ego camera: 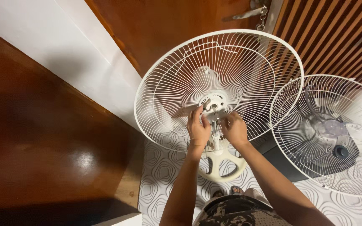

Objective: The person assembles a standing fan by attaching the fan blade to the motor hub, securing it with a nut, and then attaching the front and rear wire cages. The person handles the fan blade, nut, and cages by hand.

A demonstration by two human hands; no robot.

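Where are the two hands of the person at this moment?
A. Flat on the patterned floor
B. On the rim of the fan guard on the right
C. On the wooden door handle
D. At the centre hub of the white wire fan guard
D: the left hand and the right hand meet at the centre hub of the white wire fan guard, above the round base.

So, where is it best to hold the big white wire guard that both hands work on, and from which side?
Probably the outer rim of the wire guard, taken from its left and right edges. The rim is a thick, stiff ring, while the thin spokes would bend. The left hand and right hand are at the hub.
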